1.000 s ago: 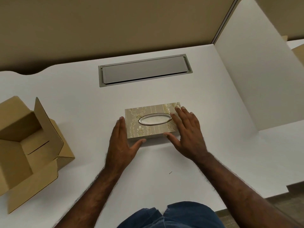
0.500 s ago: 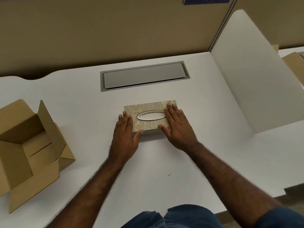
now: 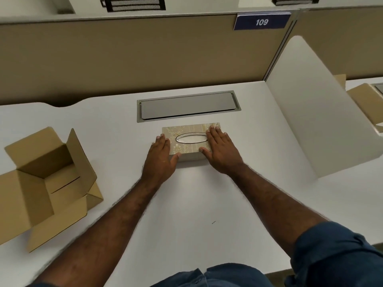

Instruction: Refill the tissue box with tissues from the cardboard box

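In the head view, the tissue box point(image 3: 187, 141) lay on the white desk point(image 3: 207, 193), just in front of the grey cable hatch point(image 3: 188, 106). The left hand point(image 3: 160, 157) and the right hand point(image 3: 221, 151) rested flat on its two ends, fingers spread, not clasping it. The cardboard box point(image 3: 43, 183) stood with its flaps up at the left, well apart.

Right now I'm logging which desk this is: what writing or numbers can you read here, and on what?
"109": white digits on the blue sign at the top of the partition.
No writing shows on the tissue box, only a floral pattern.
No print shows on the cardboard box.
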The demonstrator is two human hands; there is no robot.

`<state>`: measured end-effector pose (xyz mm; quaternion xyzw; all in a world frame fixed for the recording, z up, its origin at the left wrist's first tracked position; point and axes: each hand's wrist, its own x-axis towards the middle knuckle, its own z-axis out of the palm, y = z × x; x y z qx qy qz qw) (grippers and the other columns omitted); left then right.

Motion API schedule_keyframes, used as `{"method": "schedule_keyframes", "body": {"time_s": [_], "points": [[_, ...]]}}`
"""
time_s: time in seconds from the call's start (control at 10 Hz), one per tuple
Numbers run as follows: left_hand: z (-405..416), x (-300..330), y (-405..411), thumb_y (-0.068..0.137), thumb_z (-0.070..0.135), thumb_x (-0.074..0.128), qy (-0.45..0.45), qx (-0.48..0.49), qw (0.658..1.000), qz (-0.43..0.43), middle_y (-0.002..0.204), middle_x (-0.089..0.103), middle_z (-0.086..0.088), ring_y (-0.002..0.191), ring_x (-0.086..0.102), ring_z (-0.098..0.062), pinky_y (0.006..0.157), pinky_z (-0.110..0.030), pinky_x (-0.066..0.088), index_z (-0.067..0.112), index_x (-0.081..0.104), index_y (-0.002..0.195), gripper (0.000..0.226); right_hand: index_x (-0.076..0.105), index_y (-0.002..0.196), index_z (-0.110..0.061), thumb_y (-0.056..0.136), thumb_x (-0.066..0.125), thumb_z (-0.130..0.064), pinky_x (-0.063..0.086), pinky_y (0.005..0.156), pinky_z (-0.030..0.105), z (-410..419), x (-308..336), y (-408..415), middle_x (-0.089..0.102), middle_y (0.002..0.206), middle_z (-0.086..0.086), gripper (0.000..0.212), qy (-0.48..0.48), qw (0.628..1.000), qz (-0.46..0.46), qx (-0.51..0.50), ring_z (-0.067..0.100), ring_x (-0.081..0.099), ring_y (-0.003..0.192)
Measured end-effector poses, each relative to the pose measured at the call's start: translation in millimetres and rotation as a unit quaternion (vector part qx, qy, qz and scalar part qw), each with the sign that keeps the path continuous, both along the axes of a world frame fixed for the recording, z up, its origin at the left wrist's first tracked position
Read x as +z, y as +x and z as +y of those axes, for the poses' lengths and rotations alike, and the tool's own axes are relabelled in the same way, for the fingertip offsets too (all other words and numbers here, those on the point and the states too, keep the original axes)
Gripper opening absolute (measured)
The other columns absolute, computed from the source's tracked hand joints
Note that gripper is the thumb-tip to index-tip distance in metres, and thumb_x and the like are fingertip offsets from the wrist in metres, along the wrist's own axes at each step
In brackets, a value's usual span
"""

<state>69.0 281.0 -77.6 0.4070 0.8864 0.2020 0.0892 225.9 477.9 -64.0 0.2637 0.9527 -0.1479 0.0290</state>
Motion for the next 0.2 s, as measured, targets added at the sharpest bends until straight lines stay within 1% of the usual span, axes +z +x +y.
{"method": "schedule_keyframes", "body": {"time_s": [0.1, 0.2], "points": [[-12, 6, 0, 0.098, 0.049, 0.05, 0.016, 0.0, 1.0, 0.016, 0.162, 0.04, -0.026, 0.153, 0.036, -0.039, 0.125, -0.042, 0.022, -0.007, 0.049, 0.148, 0.076, 0.014, 0.173, -0.009, 0.102, 0.011, -0.072, 0.001, 0.137, 0.043, 0, 18, -1, 0.009, 0.183, 0.013, 0.095, 0.005, 1.0, 0.002, 0.004, 0.028, 0.004, 0.171], [-21, 29, 2, 0.101, 0.053, 0.043, 0.025, 0.006, 1.0, 0.013, 0.169, 0.028, -0.019, 0.159, 0.025, -0.032, 0.128, -0.039, 0.017, -0.002, 0.038, 0.156, 0.079, 0.016, 0.172, -0.008, 0.106, 0.016, -0.066, 0.0, 0.136, 0.041, -2, 41, -5, 0.011, 0.183, 0.013, 0.088, 0.044, 0.998, 0.038, -0.004, 0.028, 0.004, 0.171]]}}
